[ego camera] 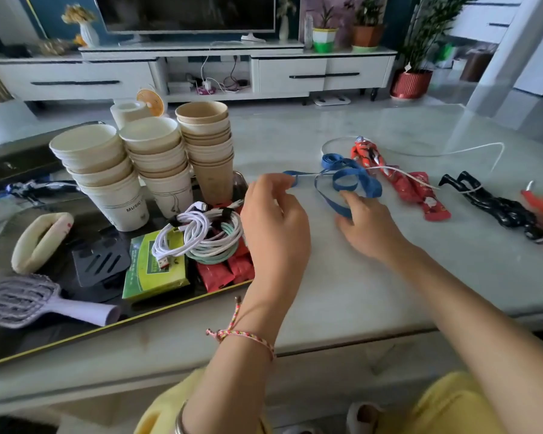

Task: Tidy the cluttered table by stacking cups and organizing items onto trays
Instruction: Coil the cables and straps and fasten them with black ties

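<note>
1. our left hand [273, 220] pinches 1 thin end of the blue ribbon [373, 187]; our right hand [367, 227] grips a lower loop.
2. the ribbon lies in loose loops on the marble table [389, 277], right of the black tray [138, 312].
3. it looks light, limp and slippery; we judge it best gathered into folds and pinched mid-bundle.

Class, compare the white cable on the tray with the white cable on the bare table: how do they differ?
The tray cable is coiled into a bundle; the table cable sprawls loose. The tray cable rests on a green box; the table cable crosses the red figure. Both are white.
</note>
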The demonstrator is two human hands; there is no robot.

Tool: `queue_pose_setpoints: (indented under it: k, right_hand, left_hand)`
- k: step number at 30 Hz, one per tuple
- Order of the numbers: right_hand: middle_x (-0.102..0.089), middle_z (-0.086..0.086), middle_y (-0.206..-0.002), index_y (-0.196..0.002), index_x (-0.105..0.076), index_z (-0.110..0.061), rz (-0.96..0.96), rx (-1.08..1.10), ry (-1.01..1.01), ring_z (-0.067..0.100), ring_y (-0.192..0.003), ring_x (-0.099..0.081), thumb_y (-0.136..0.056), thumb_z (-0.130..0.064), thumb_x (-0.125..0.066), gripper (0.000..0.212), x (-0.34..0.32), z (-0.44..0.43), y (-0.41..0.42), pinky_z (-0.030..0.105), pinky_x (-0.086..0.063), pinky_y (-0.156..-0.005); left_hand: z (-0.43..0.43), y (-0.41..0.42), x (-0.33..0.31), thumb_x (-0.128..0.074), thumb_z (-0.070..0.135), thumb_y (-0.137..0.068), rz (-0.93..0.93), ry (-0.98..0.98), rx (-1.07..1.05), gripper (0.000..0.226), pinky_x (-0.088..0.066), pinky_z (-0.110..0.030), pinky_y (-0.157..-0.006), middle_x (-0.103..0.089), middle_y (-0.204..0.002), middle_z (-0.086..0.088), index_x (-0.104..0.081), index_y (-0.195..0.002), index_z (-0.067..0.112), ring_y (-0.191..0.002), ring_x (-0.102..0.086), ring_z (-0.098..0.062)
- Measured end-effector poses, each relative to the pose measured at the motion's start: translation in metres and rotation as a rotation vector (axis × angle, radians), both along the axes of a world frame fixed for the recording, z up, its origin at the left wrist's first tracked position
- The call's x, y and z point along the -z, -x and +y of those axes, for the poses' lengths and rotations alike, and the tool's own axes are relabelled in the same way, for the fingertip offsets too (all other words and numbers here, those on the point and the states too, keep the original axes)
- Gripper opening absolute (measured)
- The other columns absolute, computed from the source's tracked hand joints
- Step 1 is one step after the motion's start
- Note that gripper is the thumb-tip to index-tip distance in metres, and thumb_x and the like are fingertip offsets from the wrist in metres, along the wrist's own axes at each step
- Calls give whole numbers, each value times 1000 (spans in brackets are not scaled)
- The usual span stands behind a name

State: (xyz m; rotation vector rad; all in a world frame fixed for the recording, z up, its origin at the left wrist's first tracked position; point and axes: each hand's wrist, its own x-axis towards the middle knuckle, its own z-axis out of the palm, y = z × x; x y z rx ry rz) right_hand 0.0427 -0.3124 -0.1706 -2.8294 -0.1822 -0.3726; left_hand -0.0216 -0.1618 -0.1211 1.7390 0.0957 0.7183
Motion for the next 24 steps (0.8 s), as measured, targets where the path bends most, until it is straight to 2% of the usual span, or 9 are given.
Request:
queue_pose_setpoints:
  k: [3, 6, 8, 10, 13, 16, 19, 21, 24]
  right_hand:
    - [-62, 8, -110, -118, -58, -11, 4, 14, 80, 28, -108, -53, -90, -23, -53, 31, 1, -9, 1, 35, -34, -87]
    - [-58, -1, -77, -82, -67, -17, 7, 38, 65, 22, -92, -52, -86, -19, -52, 15, -9, -17, 5, 31, -21, -78]
    - [-49, -7, -60, -60, -56, -19, 89, 59, 53, 20, -76, -47, -82, -16, -47, 24, -13, -27, 12, 31, -18, -78]
    - [-41, -4, -51, -50, -43, -16, 121, 84, 80, 21, -66, -43, -83, -20, -44, 34, -14, -39, 20, 31, -19, -74]
    - [-41, 0, -50, -52, -46, -10, 47, 128, 71, 25, -62, -43, -88, -31, -46, 42, -13, -59, 31, 30, -22, -63]
    - [-60, 8, -64, -61, -54, -13, -54, 184, 72, 31, -70, -54, -88, -26, -52, 30, -14, -74, 38, 31, -27, -59]
    - [-68, 8, -82, -79, -65, -9, -151, 178, -100, 31, -80, -60, -82, -10, -55, 10, -14, -76, 36, 34, -44, -70]
    - [-64, 10, -90, -90, -66, -6, -159, 145, -220, 27, -84, -58, -81, -4, -54, 15, -13, -72, 29, 34, -45, -75]
    - [-64, 12, -102, -103, -64, -4, -121, 112, -309, 26, -94, -59, -86, -4, -50, 22, -12, -61, 17, 31, -44, -80]
  left_hand:
    - [-18, -3, 2, -41, -5, -81, 158, 169, 84, 27, -45, -26, -77, -62, -84, 2, -63, -89, 9, -83, -58, -17]
    - [-36, -6, 7, -40, 1, -82, 320, 223, 149, 28, -50, -35, -83, -66, -93, -4, -63, -92, 12, -92, -62, -23]
    - [-51, -7, 11, -40, 3, -83, 406, 239, 215, 27, -50, -37, -85, -66, -100, -6, -62, -94, 14, -94, -61, -24]
    - [-63, -10, 12, -41, 4, -83, 460, 239, 270, 27, -50, -38, -88, -65, -103, -7, -61, -98, 13, -97, -60, -24]
    - [-74, -17, 14, -41, 5, -83, 482, 186, 289, 29, -49, -34, -86, -63, -107, -9, -60, -104, 10, -99, -58, -26]
    - [-82, -25, 16, -41, 6, -85, 524, 96, 275, 37, -39, -26, -78, -56, -121, -7, -54, -119, 11, -102, -52, -21]
    - [-87, -32, 22, -41, 6, -85, 608, 59, 288, 49, -40, -29, -89, -43, -134, -9, -40, -134, 11, -116, -46, -23]
    - [-92, -36, 25, -43, 6, -85, 646, 32, 285, 54, -41, -38, -99, -41, -137, -12, -33, -138, 9, -121, -44, -29]
    - [-98, -43, 28, -44, 8, -86, 648, -3, 284, 54, -41, -42, -99, -41, -137, -13, -29, -139, 9, -122, -44, -31]
